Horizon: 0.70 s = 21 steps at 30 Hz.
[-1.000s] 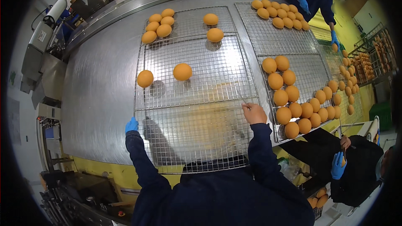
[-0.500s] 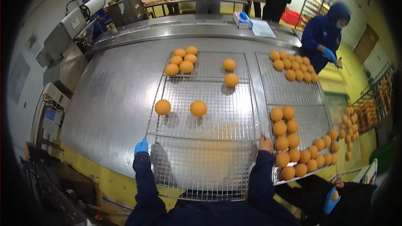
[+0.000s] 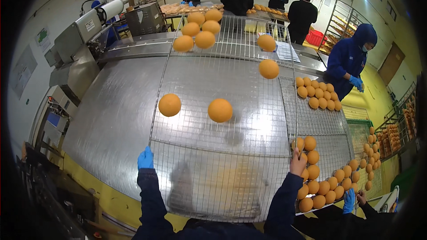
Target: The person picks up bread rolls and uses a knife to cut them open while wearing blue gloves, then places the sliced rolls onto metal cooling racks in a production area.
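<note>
Two outstretched arms (image 3: 151, 200) hold a tilted wire rack (image 3: 222, 151).

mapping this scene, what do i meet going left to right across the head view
Machine with a white roller, gloved left hand, nearer left bun, nearer right bun, farther right pair of buns, bare right hand, person in blue.

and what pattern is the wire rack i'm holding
The rack has a grid pattern, clearest in the head view.

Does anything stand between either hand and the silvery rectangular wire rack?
Nothing visible except the blue glove on the left hand; it and the bare right hand grip opposite sides of the wire rack.
</note>
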Motion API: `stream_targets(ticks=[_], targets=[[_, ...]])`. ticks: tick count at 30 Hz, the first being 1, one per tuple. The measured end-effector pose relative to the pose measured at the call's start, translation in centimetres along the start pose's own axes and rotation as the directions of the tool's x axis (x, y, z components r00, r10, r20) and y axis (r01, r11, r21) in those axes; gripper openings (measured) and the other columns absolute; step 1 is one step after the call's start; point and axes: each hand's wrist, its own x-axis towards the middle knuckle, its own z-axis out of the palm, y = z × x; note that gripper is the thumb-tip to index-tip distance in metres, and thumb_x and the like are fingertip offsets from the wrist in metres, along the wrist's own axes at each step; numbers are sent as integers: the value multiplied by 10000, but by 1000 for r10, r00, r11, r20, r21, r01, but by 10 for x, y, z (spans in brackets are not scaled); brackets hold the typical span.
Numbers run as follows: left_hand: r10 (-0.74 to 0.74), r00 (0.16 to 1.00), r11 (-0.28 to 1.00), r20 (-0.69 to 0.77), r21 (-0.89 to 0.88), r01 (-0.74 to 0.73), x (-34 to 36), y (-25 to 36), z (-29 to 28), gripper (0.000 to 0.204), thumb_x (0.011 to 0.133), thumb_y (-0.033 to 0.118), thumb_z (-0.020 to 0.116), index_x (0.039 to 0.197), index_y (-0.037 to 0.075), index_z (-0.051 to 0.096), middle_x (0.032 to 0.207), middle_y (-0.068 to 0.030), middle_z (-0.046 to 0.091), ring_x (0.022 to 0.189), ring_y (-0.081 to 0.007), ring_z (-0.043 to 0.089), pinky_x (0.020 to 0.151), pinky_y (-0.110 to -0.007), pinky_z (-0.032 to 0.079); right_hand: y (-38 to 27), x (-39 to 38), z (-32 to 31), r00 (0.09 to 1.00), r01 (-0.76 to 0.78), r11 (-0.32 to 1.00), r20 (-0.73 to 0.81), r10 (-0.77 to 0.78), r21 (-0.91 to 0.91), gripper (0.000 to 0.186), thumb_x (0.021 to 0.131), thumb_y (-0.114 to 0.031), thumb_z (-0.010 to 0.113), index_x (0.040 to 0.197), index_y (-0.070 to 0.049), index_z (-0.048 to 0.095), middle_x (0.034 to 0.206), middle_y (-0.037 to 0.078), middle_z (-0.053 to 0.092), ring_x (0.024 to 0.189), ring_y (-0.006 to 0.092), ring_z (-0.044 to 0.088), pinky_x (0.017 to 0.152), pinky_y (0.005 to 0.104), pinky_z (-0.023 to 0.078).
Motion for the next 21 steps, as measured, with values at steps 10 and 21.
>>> stream_targets(ticks=[10,21], targets=[[-95,995,930,43,361,73,-20,48,11,542,892,456,399,957,-30,629,958,-220,631,943,-335,594,826,-402,443,21,-12,6,995,-83,958,22,93,-276,551,824,-496,537,704,29,652,628,194,611,642,321,611,645,419,448],[-173,984,917,-46,358,178,-36,-1,13,540,887,484,403,940,-5,627,896,-179,648,869,-331,605,778,-415,454,46,-14,6,998,-59,992,-10,59,-115,473,843,-415,577,725,39,637,553,92,555,530,179,544,537,323,424]])
